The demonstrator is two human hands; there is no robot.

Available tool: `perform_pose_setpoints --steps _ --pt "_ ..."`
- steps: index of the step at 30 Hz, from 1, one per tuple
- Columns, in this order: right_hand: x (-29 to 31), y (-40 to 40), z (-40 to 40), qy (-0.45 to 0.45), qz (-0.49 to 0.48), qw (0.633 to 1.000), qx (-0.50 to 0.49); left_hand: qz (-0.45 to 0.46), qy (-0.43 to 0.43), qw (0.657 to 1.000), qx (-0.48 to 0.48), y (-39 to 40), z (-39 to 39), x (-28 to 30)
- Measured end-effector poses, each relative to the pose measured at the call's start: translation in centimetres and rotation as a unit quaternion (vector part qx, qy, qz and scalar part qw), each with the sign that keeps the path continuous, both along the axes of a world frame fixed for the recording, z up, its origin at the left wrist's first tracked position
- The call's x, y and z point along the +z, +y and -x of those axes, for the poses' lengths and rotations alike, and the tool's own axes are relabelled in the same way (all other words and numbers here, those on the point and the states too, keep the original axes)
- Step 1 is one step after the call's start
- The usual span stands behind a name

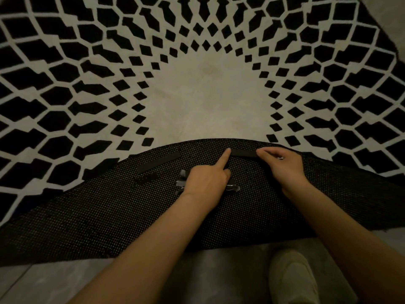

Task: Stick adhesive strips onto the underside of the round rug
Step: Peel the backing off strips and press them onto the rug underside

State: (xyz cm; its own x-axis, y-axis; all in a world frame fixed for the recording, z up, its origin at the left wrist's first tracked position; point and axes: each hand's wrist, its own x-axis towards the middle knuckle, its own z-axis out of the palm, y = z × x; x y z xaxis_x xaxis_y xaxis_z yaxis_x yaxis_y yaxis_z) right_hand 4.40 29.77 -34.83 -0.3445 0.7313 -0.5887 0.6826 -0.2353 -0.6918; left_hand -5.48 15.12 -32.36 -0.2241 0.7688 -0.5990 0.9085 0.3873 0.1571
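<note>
The round rug (203, 95) has a black-and-cream pattern, and its near edge is folded over so the dark dotted underside (109, 211) faces up. One dark adhesive strip (158, 162) lies stuck on the underside at the left. A second strip (243, 152) lies near the fold's edge. My left hand (208, 178) presses its index fingertip on that strip's left end, the other fingers curled. My right hand (282, 163) holds the strip's right end with its fingertips. A small pile of strips or backing pieces (183, 183) lies under my left hand, partly hidden.
Grey tiled floor (43, 281) shows below the folded rug. A light-coloured shoe (293, 279) stands on the floor at the lower right. The rug covers nearly all the rest of the view.
</note>
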Motion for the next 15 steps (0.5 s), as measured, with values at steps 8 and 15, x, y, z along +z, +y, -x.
perform_pose_setpoints --steps 8,15 --pt "-0.3 0.0 0.2 -0.007 -0.007 1.0 0.0 0.015 -0.011 0.999 0.026 0.6 -0.5 -0.7" --pt "-1.4 0.4 0.4 -0.096 -0.082 0.992 -0.005 0.016 -0.029 0.998 0.056 0.8 -0.2 -0.7"
